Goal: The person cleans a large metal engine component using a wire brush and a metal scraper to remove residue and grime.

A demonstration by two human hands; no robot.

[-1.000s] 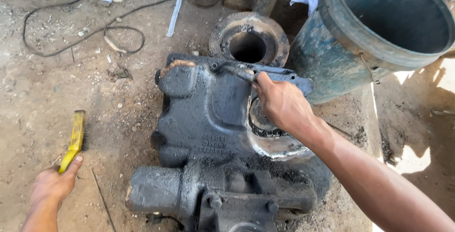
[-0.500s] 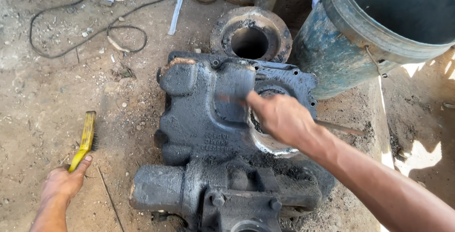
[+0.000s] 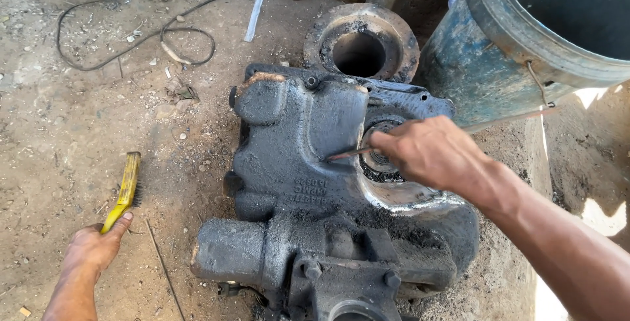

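A large, dirty black cast-metal housing [image 3: 295, 150] lies on the dirt ground in the middle of the view. My right hand [image 3: 433, 154] hovers over its round bearing opening [image 3: 380, 157] and grips a thin metal scraper [image 3: 348, 154] whose tip touches the housing's greasy surface. My left hand [image 3: 95, 249] rests on the ground at the lower left, fingertips touching the end of a yellow-handled wire brush [image 3: 125, 190] that lies on the dirt.
A big blue-grey drum [image 3: 499, 65] stands at the upper right, close to the housing. A rusty round flange [image 3: 361, 42] lies behind the housing. A black cable [image 3: 131, 39] loops over the dirt at the upper left, beside a white strip [image 3: 257, 3].
My right hand has moved down from the housing's top edge to the bearing opening, with the scraper now pointing left onto the casting. My left hand stays by the brush.
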